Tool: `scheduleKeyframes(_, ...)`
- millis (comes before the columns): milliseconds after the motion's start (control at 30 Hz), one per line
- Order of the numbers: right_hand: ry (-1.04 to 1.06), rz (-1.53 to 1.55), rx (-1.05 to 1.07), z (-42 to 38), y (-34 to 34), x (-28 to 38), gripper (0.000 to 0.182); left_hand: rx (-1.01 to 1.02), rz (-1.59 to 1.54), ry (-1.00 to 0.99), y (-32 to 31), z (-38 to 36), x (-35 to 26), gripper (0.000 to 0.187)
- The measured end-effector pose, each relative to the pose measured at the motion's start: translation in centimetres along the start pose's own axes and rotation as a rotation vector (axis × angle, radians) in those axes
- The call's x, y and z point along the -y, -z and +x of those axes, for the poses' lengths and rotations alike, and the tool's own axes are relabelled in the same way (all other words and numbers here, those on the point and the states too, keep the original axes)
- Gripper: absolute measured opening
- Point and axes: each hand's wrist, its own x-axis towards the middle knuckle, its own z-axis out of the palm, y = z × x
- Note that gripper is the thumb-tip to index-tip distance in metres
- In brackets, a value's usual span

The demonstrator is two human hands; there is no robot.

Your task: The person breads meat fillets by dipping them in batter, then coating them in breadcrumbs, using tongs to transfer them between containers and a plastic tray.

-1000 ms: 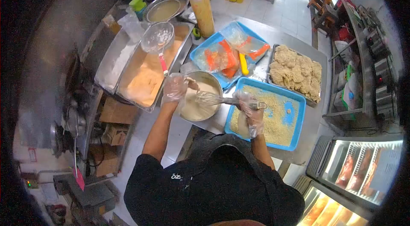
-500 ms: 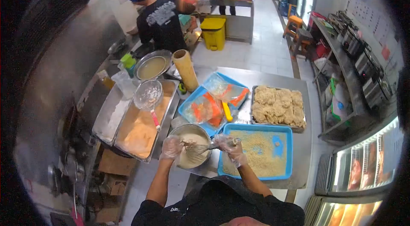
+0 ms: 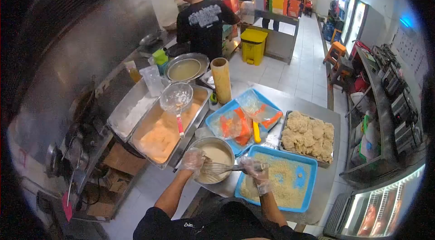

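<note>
The gloved right hand (image 3: 254,170) has its fingers wrapped around a whisk (image 3: 226,167) in the batter bowl (image 3: 216,150), whose rim the left hand (image 3: 194,158) pinches.

1. Pale cream batter is seen in the silver bowl (image 3: 216,158).
2. Beside the bowl, a bright blue tray (image 3: 277,181) is covered with tan crumbs.
3. Behind that tray, golden-beige breaded pieces (image 3: 309,134) are seen.
4. Orange contents are shown in clear bags (image 3: 235,124).
5. Clear gloves are worn on both hands.
6. A yellow bin (image 3: 253,46) is visible far behind.
</note>
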Motion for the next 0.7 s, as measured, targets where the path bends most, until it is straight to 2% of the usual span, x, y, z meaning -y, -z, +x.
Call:
scheduleKeyframes(33, -0.050, 0.090, -0.002, -0.6, -0.5, 0.4, 0.022, -0.008, -0.041, -0.009, -1.6, -0.7, 0.9, 0.026)
scheduleKeyframes(67, -0.057, -0.066, -0.098, -0.6, -0.4, -0.3, 0.021, 0.157, 0.048, 0.096, -0.9, -0.7, -0.1, 0.026)
scheduleKeyframes(133, -0.059, -0.083, -0.101, -0.5, -0.3, -0.8, 0.021, 0.180, -0.013, 0.096, -1.9, -1.3, 0.2, 0.026)
scheduleKeyframes(167, -0.051, -0.092, -0.097, -0.1, -0.3, -0.8, 0.020, 0.181, -0.041, 0.094, -2.0, -1.2, 0.2, 0.027)
scheduleKeyframes(200, -0.051, -0.027, -0.082, 0.5, 0.4, -2.2, 0.019, 0.072, -0.072, -0.002, -1.8, -1.6, 0.1, 0.025)
scheduleKeyframes(300, 0.001, -0.017, -0.141, 0.7, 0.5, -3.4, 0.018, 0.008, -0.095, -0.022, -1.7, -1.3, -0.6, 0.025)
scheduleKeyframes(333, -0.078, -0.063, -0.116, 0.7, 1.0, -3.3, 0.021, 0.071, -0.058, 0.012, -1.7, -1.2, -1.1, 0.024)
scheduleKeyframes(400, -0.070, -0.071, -0.078, 0.5, 1.2, -3.0, 0.021, 0.192, 0.023, 0.085, -1.0, -0.9, -1.8, 0.023)
scheduleKeyframes(467, -0.039, -0.084, -0.086, 0.2, -0.1, -1.2, 0.021, 0.081, -0.013, -0.016, -1.1, -0.7, -1.1, 0.023)
scheduleKeyframes(533, 0.010, -0.182, -0.084, 0.4, 1.1, -2.5, 0.018, -0.031, -0.005, -0.048, -0.8, -1.7, -1.4, 0.021)
scheduleKeyframes(567, 0.024, -0.233, -0.090, -0.1, 1.8, -2.9, 0.018, 0.027, -0.010, -0.025, -0.8, -1.6, -1.5, 0.021)
scheduleKeyframes(600, 0.047, -0.423, -0.046, -0.2, 1.3, -1.1, 0.022, 0.092, -0.013, -0.002, -0.7, -1.2, -1.4, 0.021)
scheduleKeyframes(633, 0.117, -0.594, -0.009, 0.0, 2.4, -2.3, 0.023, 0.167, -0.011, 0.021, -0.5, -0.8, -1.1, 0.021)
scheduleKeyframes(700, -0.071, -0.109, -0.047, -0.2, 0.0, 0.8, 0.026, 0.122, -0.024, 0.059, -1.7, -0.8, 0.4, 0.020)
